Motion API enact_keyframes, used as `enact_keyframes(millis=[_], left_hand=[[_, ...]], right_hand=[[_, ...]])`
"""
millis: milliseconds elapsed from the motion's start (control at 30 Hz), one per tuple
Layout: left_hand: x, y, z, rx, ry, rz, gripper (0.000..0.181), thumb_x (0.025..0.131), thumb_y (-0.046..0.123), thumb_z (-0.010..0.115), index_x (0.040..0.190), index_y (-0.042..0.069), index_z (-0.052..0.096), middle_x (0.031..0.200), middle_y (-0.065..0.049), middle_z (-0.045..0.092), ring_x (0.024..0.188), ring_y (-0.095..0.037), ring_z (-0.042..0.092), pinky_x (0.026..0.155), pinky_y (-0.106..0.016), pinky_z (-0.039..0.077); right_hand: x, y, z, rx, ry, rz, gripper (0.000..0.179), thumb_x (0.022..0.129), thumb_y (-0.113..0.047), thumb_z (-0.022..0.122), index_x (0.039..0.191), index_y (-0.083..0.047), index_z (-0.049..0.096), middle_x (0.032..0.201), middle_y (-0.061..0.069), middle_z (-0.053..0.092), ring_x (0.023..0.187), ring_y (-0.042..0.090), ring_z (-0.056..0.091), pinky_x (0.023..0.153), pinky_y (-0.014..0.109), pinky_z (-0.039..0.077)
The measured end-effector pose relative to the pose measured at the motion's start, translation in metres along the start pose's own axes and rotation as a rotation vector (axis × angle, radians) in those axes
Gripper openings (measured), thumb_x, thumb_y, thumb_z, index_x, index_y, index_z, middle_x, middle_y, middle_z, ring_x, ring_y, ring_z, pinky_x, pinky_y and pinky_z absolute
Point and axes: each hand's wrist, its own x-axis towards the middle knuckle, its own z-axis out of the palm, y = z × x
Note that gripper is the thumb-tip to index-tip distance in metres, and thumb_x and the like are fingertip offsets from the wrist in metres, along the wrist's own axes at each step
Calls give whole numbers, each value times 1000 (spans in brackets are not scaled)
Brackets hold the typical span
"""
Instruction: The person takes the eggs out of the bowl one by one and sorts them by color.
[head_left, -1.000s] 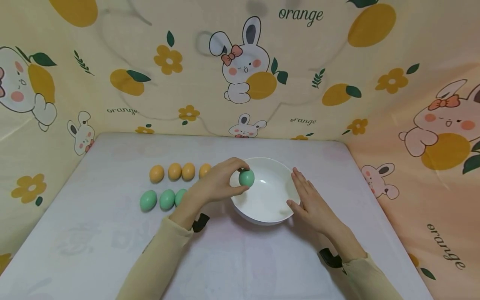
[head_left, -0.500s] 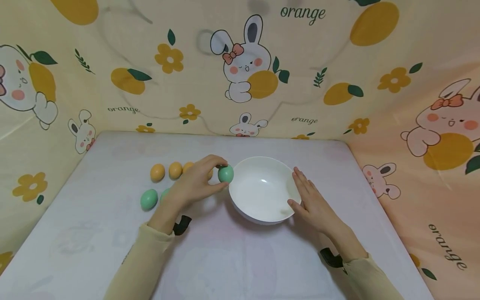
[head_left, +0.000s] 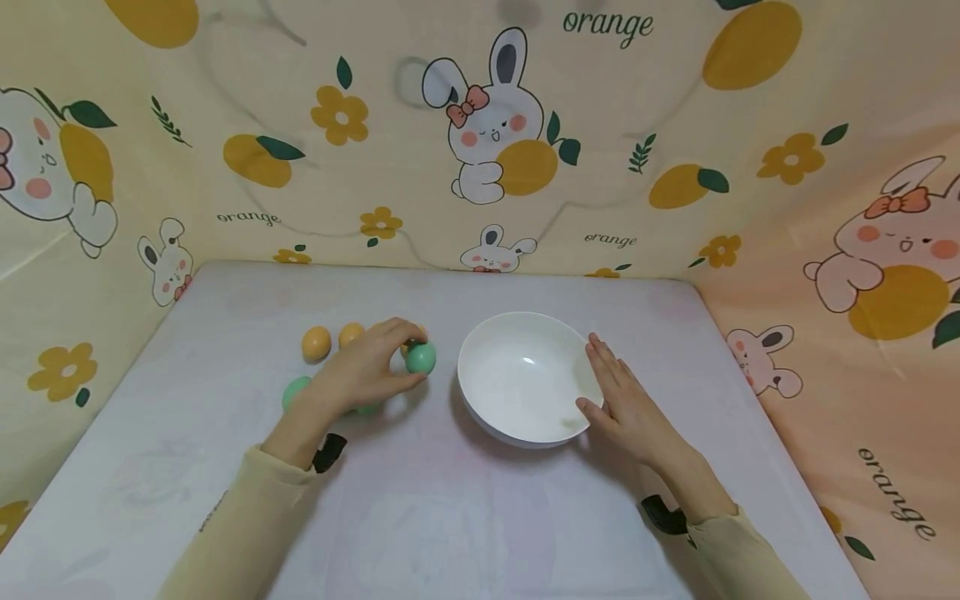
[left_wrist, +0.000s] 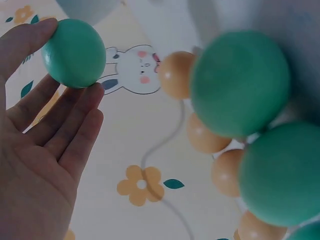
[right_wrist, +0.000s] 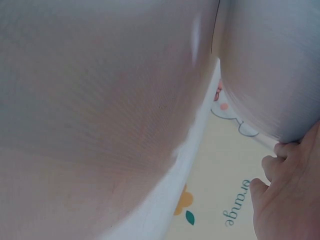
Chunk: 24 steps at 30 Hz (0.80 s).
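Note:
Thumb and fingers of my left hand [head_left: 356, 367] pinch a green egg [head_left: 422, 358], left of the white bowl [head_left: 521, 383]. In the left wrist view the same egg [left_wrist: 75, 53] sits at the fingertips, with the palm beside it. Under and behind this hand lie other green eggs [head_left: 296, 392] and a row of orange-yellow eggs [head_left: 316, 343], partly hidden by it in the head view. My right hand [head_left: 626, 408] rests with straight fingers against the right side of the bowl. The inside of the bowl shows only its white surface.
A pale cloth covers the table [head_left: 420, 517]. Behind and beside it hangs a printed curtain [head_left: 360, 175] with rabbits and oranges. Dark bands [head_left: 663, 515] circle both wrists, below beige sleeves.
My left hand has moved left with the green egg, from over the bowl's left rim to above the egg rows. The right hand and the bowl have stayed in place.

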Motion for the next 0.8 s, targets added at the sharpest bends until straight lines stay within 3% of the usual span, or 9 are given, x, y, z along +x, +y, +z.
enact_keyframes(millis=[133,367,800], left_hand=[[-2,-3,-1,61,-40,-17,46,86,22,85,126,8,66,127,-7,63,114,-26,62,98,-44,54],[-5,-9,-1,150,-102,19,48,84,21,86,126,5,69,129,-9,66,123,-28,60,103,-46,52],[-10,-18,7,240,-169,52,51,79,24,90,122,5,70,121,-8,65,105,-22,62,93,-40,56]], right_hand=[[0,0,0,5,0,-2,81,104,-30,58,164,2,15,173,16,11,158,38,14,125,60,17],[0,0,0,-5,4,-8,81,104,-30,58,164,2,15,173,17,12,157,40,16,124,61,18],[0,0,-1,0,-4,-2,82,105,-32,58,165,0,13,174,14,9,158,39,14,124,63,17]])
